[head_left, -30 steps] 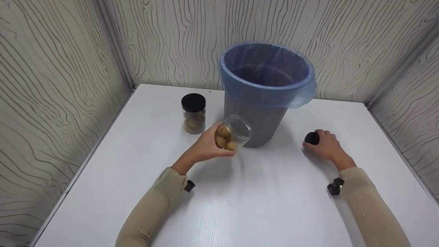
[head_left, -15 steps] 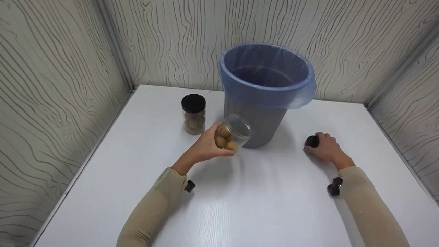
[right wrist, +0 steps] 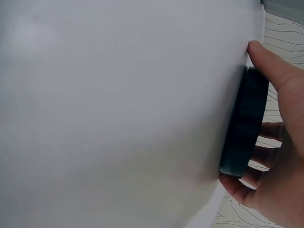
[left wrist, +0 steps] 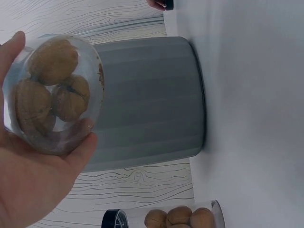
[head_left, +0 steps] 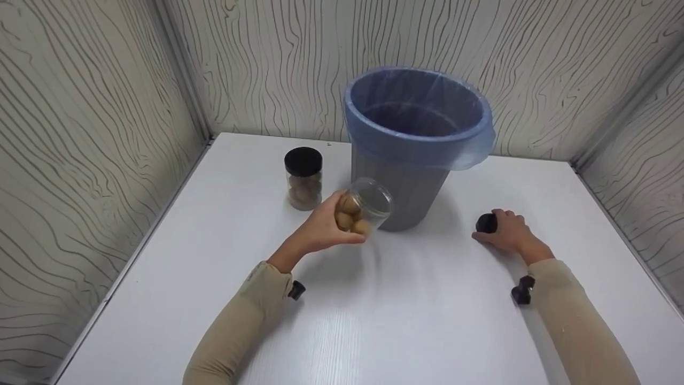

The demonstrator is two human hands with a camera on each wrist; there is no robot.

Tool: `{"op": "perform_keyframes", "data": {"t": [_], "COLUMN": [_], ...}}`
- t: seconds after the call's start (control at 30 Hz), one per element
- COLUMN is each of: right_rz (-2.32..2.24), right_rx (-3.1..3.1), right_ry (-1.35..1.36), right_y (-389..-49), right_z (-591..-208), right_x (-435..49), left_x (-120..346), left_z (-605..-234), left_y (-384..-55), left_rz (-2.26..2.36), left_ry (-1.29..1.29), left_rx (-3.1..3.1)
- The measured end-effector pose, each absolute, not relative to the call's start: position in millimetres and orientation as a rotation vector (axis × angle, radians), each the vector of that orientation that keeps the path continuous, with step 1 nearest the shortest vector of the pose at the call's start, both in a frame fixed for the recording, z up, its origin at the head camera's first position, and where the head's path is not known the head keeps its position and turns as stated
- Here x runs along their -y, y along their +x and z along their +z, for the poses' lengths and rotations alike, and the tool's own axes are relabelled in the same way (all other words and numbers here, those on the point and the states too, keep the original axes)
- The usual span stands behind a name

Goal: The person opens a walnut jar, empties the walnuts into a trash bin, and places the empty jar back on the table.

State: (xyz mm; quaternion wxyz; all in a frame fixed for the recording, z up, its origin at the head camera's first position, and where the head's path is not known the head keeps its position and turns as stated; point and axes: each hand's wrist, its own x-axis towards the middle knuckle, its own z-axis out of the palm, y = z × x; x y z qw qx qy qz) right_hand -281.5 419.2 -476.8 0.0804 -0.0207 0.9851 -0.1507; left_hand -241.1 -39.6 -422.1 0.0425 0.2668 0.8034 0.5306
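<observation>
My left hand [head_left: 323, 227] grips a clear jar [head_left: 378, 206] without its lid, tilted with the mouth up to the right, above the table. Several walnuts [left wrist: 69, 97] lie in its bottom; they look round and tan in the head view. At the right, a round black lid [head_left: 486, 223] lies flat on the table. My right hand [head_left: 510, 232] is around it, fingertips at one edge. In the right wrist view the thumb [right wrist: 266, 59] reaches past the lid [right wrist: 244, 123], with a small gap between them.
A second clear jar [head_left: 304, 187] with a black lid on holds several walnuts, standing upright at the back left. Beside it is a tall grey bin [head_left: 406, 184] lined with a blue bag [head_left: 417, 144], just behind the held jar. Patterned panels wall the white table [head_left: 406, 321].
The right thumb has moved away from the lid's edge, while the lid stays on the table. The left hand and its jar hold almost still.
</observation>
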Motion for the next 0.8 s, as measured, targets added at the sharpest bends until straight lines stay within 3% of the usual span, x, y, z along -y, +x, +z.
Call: {"op": "perform_keyframes", "data": {"t": [0.8], "right_rz": [-0.438], "right_rx": [-2.987], "right_ry": [-0.082], "right_y": [-282.2], "right_z": [-452.4], "right_x": [-410.7], "left_x": [39.7], "left_z": [-415.6], "left_y": [-240.0], "left_rz": [1.681], "left_ry": [0.882], "left_rx": [-2.432]}}
